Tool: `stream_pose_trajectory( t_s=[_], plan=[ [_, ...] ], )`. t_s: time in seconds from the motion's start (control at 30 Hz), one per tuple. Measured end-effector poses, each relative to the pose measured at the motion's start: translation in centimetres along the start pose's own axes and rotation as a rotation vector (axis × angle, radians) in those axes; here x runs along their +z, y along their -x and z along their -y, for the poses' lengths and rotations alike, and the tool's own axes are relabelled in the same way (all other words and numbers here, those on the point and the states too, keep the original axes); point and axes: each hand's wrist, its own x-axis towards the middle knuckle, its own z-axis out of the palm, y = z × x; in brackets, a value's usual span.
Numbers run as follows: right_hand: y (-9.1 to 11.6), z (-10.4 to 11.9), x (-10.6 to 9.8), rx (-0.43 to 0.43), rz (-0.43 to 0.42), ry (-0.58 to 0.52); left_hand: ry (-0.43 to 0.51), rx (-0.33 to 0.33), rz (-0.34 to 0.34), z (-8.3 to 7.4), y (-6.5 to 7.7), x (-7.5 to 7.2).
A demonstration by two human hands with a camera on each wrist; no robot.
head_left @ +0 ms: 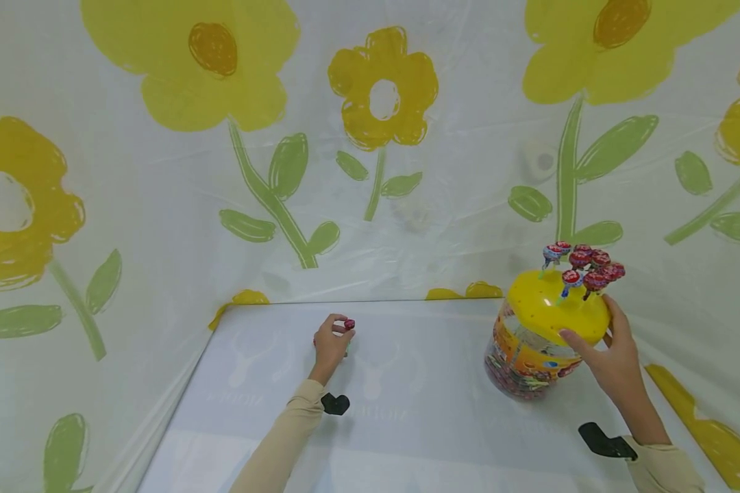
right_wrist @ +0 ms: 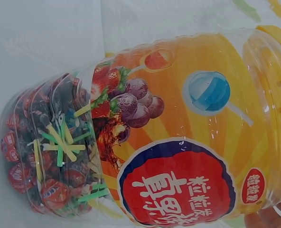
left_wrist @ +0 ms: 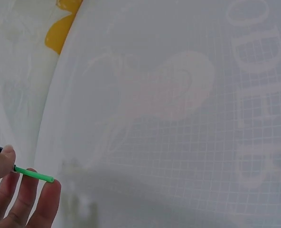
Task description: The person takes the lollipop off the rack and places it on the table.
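My left hand [head_left: 328,348] pinches a lollipop [head_left: 349,324] between thumb and fingers, over the left half of the table. Its green stick [left_wrist: 33,174] crosses the fingers in the left wrist view, where most of its wrapped head is hidden by the thumb. On the right stands a clear plastic jar [head_left: 510,348] with an orange label and a yellow lid [head_left: 539,308]. Several wrapped lollipops [head_left: 580,259] stick up out of the lid. My right hand [head_left: 617,363] grips the lid's near right side. Inside the jar's bottom lie many lollipops [right_wrist: 55,192] with green and yellow sticks.
A white cloth with faint prints covers the table [head_left: 432,383]. Behind it and at both sides hangs a white curtain [head_left: 469,171] with yellow flowers. The jar stands near the table's right edge.
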Motion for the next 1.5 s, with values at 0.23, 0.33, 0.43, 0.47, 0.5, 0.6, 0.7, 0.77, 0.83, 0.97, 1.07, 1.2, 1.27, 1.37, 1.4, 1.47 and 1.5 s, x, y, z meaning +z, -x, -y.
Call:
stream_pose_trajectory(
  t_s=[0.23,0.33,0.43,0.47,0.5,0.6,0.7,0.77,0.83,0.97,1.07,1.2,1.27,1.37,1.4,1.47,1.5],
  plan=[
    [0.0,0.0,-0.1,0.004,-0.004,0.0,-0.06,-0.042,-0.013,0.6,0.2,-0.3],
    [0.0,0.0,-0.1,0.003,-0.006,-0.001,-0.077,-0.074,-0.008,1.0,0.3,-0.4],
    [0.0,0.0,-0.2,0.004,-0.011,0.001,-0.077,-0.089,0.011,1.4,0.4,-0.5],
    [0.0,0.0,-0.2,0.005,-0.012,0.001,-0.079,-0.083,0.014,1.5,0.4,-0.5],
    [0.0,0.0,-0.2,0.007,-0.013,0.0,-0.093,-0.075,0.013,1.7,0.5,-0.6],
    [0.0,0.0,-0.1,0.009,-0.014,-0.002,-0.156,-0.041,-0.011,2.0,0.5,-0.6],
    [0.0,0.0,0.0,0.007,-0.011,-0.009,-0.253,-0.005,-0.042,2.4,0.5,-0.5],
    [0.0,0.0,0.1,0.005,-0.012,-0.01,-0.31,0.01,-0.048,2.5,0.4,-0.4],
    [0.1,-0.1,0.1,0.005,-0.016,-0.008,-0.366,0.017,-0.049,2.6,0.4,-0.3],
    [0.2,-0.2,0.2,0.011,-0.017,-0.005,-0.424,0.0,-0.065,2.6,0.5,-0.2],
    [0.2,-0.2,0.2,0.013,-0.013,-0.006,-0.412,-0.018,-0.082,2.6,0.7,-0.1],
    [0.1,0.0,0.1,0.007,-0.011,-0.006,-0.379,-0.028,-0.083,2.6,0.7,0.0],
    [0.1,0.0,0.1,0.004,-0.01,-0.007,-0.371,-0.038,-0.076,2.5,0.6,0.0],
    [0.1,-0.1,0.2,0.003,-0.007,-0.009,-0.354,-0.055,-0.073,2.1,0.5,-0.2],
    [0.1,-0.1,0.2,0.004,-0.007,-0.01,-0.348,-0.058,-0.072,1.9,0.5,-0.3],
    [0.1,-0.2,0.1,0.003,-0.005,-0.012,-0.336,-0.061,-0.078,1.6,0.4,-0.4],
    [0.1,-0.2,0.2,0.003,-0.004,-0.013,-0.33,-0.065,-0.079,1.4,0.4,-0.5]
  ],
)
